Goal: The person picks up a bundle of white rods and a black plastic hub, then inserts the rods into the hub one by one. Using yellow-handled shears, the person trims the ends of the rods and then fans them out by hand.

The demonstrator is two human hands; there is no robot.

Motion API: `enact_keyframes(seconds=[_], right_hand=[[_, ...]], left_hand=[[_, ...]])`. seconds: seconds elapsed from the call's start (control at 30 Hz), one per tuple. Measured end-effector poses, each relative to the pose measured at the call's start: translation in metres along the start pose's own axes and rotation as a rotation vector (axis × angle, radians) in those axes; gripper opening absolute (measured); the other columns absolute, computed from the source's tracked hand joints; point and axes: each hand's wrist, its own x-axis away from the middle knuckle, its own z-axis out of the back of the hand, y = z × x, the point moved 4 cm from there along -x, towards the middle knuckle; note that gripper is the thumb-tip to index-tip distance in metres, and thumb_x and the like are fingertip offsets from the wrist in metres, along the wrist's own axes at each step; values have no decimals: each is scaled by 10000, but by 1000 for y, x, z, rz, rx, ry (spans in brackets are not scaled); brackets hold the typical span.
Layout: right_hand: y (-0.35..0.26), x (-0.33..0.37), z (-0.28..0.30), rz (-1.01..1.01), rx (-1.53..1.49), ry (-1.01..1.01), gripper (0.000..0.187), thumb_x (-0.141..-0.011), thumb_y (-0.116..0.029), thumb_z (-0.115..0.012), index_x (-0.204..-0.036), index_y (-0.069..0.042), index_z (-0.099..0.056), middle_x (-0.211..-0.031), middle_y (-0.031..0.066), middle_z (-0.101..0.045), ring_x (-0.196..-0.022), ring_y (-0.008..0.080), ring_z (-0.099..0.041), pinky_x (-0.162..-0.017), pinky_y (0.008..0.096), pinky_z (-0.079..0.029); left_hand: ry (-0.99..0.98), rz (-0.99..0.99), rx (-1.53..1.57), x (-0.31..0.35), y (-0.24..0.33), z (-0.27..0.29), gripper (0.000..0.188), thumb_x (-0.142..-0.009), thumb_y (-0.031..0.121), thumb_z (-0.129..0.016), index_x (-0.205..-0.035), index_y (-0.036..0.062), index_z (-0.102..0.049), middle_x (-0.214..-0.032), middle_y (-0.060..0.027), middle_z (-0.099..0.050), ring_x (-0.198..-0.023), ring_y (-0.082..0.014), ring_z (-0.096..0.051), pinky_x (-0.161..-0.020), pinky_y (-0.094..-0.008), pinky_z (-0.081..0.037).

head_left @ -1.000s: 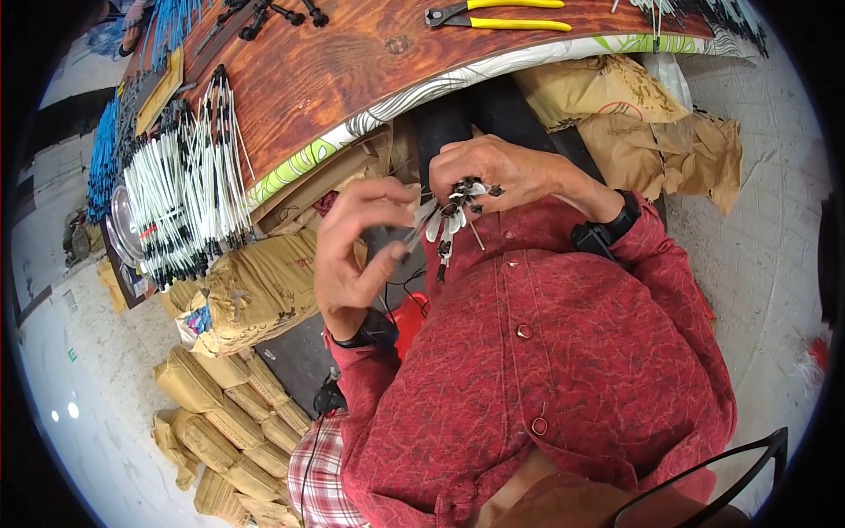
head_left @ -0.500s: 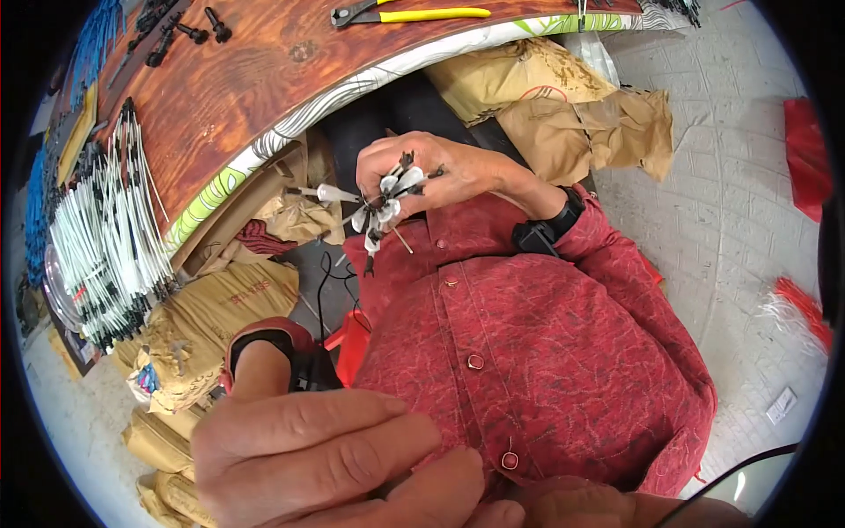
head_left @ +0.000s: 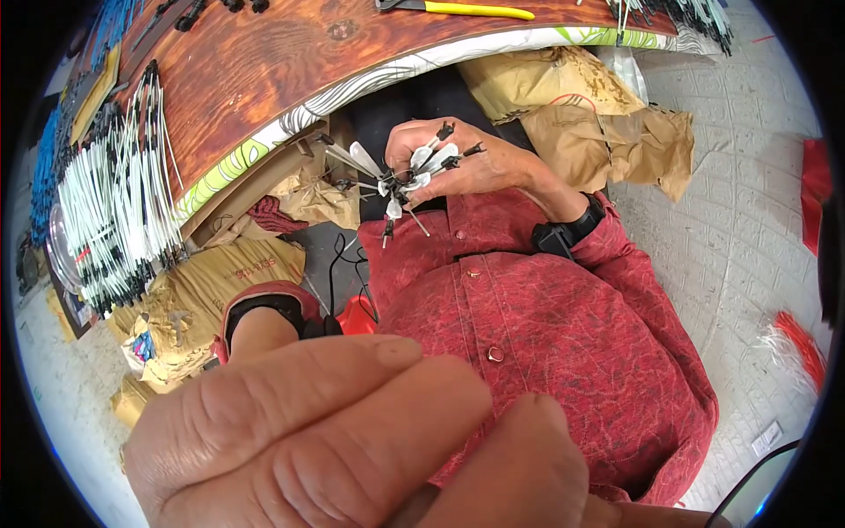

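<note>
My left hand (head_left: pixel 308 431) is raised very close to the camera and fills the lower left. Its fingers are curled and pressed together; whatever lies between them, if anything, is hidden. Farther off, above the front of my red shirt (head_left: pixel 546 352), my right hand (head_left: pixel 475 172) is closed round a bundle of thin white rods with black tips (head_left: pixel 396 187). The rods fan outward, with whitish, translucent pieces among them. The bundle's far end is hidden.
A brown wooden table (head_left: pixel 255 75) curves across the top, carrying yellow-handled pliers (head_left: pixel 480 11). Many white rods with black tips (head_left: pixel 119 207) lie at its left end, near blue ones (head_left: pixel 44 176). Brown paper packaging (head_left: pixel 607 145) and a tan sack (head_left: pixel 220 286) lie below.
My left hand has come closer to the camera and looks larger. My right hand, with the bundle, appears slightly higher and farther right; the whole view has shifted a little.
</note>
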Motion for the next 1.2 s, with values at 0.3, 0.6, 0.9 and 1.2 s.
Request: enact_keyframes(seconds=[0.3,0.6,0.9,1.2], right_hand=[[2,1,2,-20,35,-13,268,-809,-135,-782,-949,-20,-584,-937,53,-572,-888,175,-563,-789,326,-457],[2,0,2,5,43,25,292,-764,-91,-818,-956,-28,-607,-931,44,-602,-877,163,-582,-781,321,-477],[4,-2,-1,-87,36,18,299,-764,-81,-825,-960,-41,-603,-944,39,-586,-898,165,-575,-799,322,-472],[3,0,3,-57,66,8,290,-766,-80,-821,-942,-36,-595,-939,37,-577,-889,158,-568,-783,324,-472]], left_hand=[[322,-274,-105,7,3,1,205,-659,115,-747,-824,2,-700,-764,-109,-679,-704,-268,-686,-611,-366,-574],[50,-375,-281,-1,11,9,238,-615,185,-740,-775,15,-696,-775,-131,-695,-719,-270,-702,-636,-360,-597],[-155,-423,-190,5,-2,14,274,-597,233,-742,-761,18,-699,-776,-152,-702,-708,-269,-707,-627,-337,-599],[646,-154,61,17,2,-26,267,-722,246,-760,-766,5,-653,-768,-170,-690,-665,-281,-689,-577,-363,-583]])
